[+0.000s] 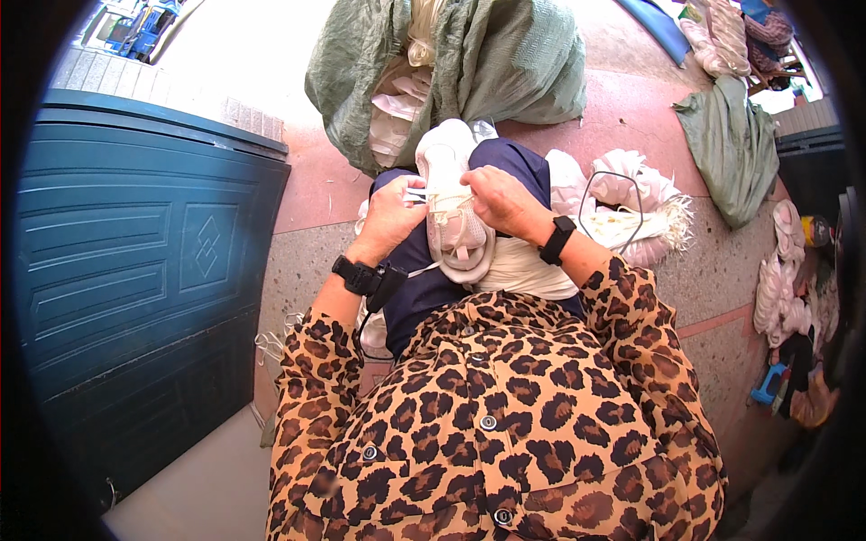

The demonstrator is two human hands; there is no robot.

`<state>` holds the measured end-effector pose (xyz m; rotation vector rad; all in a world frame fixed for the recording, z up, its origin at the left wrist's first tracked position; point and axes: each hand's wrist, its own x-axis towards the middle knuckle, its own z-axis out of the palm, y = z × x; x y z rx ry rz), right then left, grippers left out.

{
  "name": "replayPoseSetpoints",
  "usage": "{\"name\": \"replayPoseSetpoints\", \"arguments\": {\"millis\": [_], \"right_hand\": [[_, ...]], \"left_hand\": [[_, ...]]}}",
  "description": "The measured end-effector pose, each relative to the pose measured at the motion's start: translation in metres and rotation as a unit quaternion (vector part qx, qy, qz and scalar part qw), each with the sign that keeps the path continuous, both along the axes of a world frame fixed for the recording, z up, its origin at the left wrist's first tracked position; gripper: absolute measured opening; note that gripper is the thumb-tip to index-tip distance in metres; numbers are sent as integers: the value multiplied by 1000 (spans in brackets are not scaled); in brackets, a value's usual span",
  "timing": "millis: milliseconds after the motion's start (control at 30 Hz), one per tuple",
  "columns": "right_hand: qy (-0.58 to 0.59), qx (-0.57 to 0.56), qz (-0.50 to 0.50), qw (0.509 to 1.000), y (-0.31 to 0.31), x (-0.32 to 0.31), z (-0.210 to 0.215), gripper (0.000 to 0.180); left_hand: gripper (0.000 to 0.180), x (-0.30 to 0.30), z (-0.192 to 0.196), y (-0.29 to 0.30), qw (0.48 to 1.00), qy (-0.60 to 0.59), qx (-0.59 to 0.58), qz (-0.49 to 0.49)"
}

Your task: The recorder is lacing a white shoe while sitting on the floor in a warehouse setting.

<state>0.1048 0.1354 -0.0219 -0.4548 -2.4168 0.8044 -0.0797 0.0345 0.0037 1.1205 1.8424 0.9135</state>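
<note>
A white sneaker rests on my lap between my thighs, its toe pointing away from me and its opening toward me. A thin pale shoelace crosses its upper, and one strand trails off to the left near the heel. My left hand is closed at the shoe's left side, with narrow white ends showing at the fingertips. On the opposite side my right hand pinches the lace, its fingers curled; the exact grip is partly hidden. A bundle of cream laces lies across my right thigh.
A large green woven sack with white items inside stands just ahead. White bundles and a bent dark wire frame sit to the right. A blue panelled door closes off the left. Another green sack lies far right.
</note>
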Motion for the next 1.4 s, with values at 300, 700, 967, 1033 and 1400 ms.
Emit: {"name": "replayPoseSetpoints", "arguments": {"millis": [300, 700, 967, 1033, 1400], "right_hand": [[-5, -162, 30, 986, 8, -1, -1, 23], [-86, -121, 68, 987, 10, -7, 6, 18], [-71, 22, 59, 996, 1, 5, 14, 22], [-99, 55, 109, 988, -5, 9, 15, 26], [-80, 41, 132, 987, -27, 14, 18, 15]], "left_hand": [[18, 8, 10, 4, 961, 227, -60, -149], [9, 19, 16, -14, 802, 522, 97, -274], [9, -16, 30, -45, 810, 500, 138, -275], [12, -13, 26, -37, 858, 466, 69, -208], [27, -27, 0, 35, 944, 185, -146, -231]]}}
